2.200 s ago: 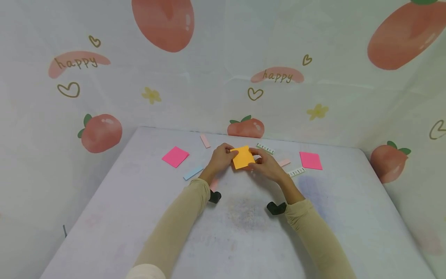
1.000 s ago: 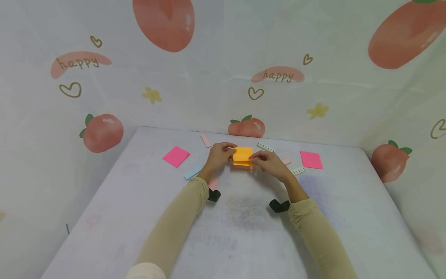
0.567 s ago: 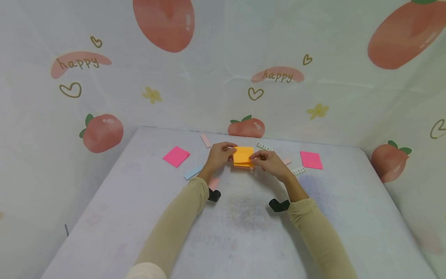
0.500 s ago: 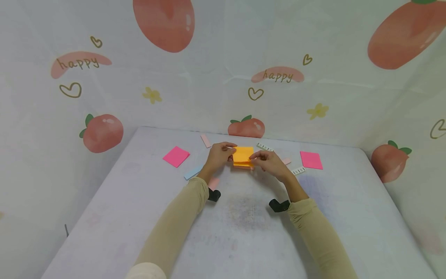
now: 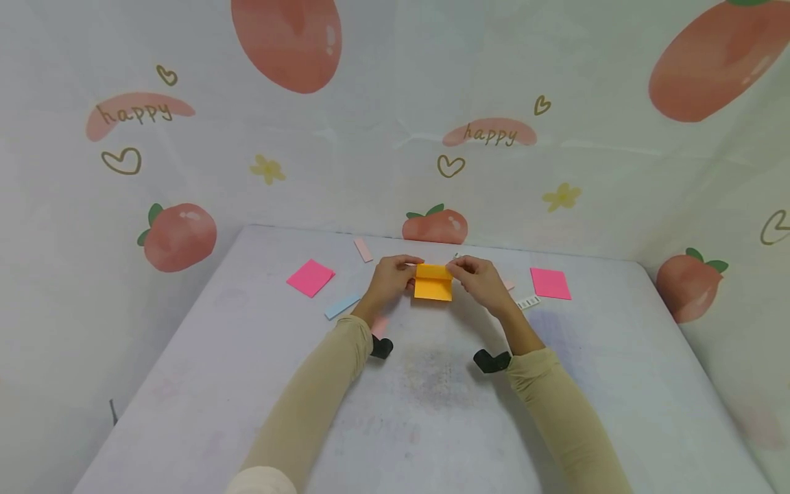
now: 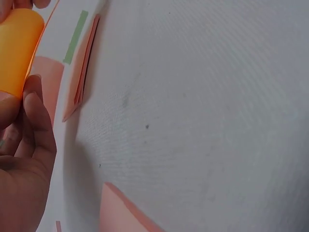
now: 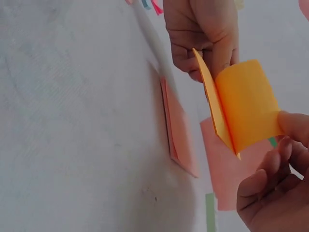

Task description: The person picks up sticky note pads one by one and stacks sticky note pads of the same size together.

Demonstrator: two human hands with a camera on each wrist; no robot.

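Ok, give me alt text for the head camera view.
Two hands, left hand and right hand, hold a folded orange paper square above a white table. Two pink squares, and, and small paper strips lie around them.

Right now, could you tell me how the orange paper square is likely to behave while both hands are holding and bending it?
The orange paper square looks thin and floppy: it curls over between the left hand and the right hand. It is probably very light, since fingertip pinches at its edges carry it clear of the table. It likely creases readily and could tear if pulled.
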